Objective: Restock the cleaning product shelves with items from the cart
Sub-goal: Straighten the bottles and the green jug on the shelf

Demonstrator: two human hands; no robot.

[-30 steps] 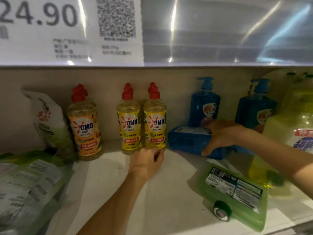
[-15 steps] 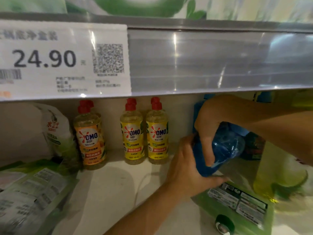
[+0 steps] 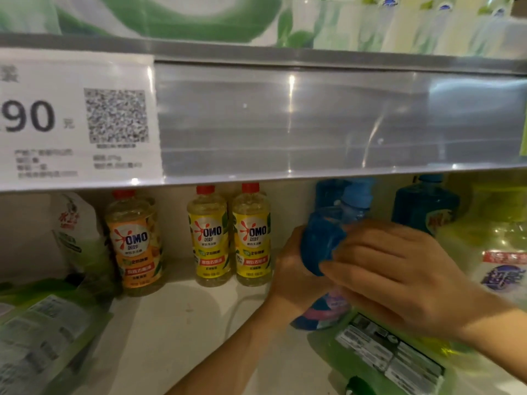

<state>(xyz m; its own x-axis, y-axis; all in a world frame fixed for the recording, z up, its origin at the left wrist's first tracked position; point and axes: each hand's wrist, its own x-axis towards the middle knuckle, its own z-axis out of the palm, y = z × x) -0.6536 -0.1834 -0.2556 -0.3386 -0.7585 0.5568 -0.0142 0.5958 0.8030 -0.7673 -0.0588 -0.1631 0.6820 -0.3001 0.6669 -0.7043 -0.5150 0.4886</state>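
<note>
A blue pump bottle stands roughly upright just above the white shelf, right of centre. My left hand grips its lower body from the left. My right hand wraps its fingers over the front of the bottle from the right. The bottle's label and base are mostly hidden by both hands. Its light blue pump top reaches up under the shelf rail. The cart is out of view.
Two yellow OMO bottles and an orange one stand at the back left. Another blue pump bottle and a large yellow-green bottle stand right. A green refill pack lies flat in front; green pouches lie left.
The blue bottle went from lying flat on the shelf to being lifted and turned upright. My left hand left the yellow OMO bottle and joined my right hand on it.
</note>
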